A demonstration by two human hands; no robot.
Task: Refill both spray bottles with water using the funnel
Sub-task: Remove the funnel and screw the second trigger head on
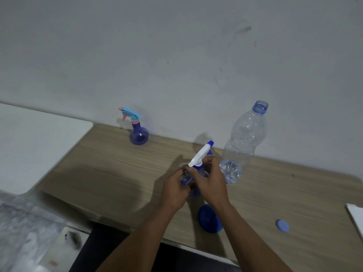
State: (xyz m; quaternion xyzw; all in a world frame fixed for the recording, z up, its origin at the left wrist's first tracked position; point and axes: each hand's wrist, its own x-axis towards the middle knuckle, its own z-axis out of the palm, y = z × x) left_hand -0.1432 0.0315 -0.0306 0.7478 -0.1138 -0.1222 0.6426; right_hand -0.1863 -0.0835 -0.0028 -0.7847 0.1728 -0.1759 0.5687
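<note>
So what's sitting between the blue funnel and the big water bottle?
Only bare wooden table between funnel and water bottle, in the head view.

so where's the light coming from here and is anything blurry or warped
Head view: shadows of the hands and far spray bottle fall left, so light comes from the right; the lower-left corner is smeared; the table edge bows, wide-angle distortion.

I see a wood-grain counter (121, 173) pushed against a pale grey wall (176, 55) that carries faint scuffs and smudges. Left of the counter sits a white surface with a rounded corner (39, 146). Below the counter's near edge the floor (23, 232) looks mottled grey, with dim, soft light overall.
</note>
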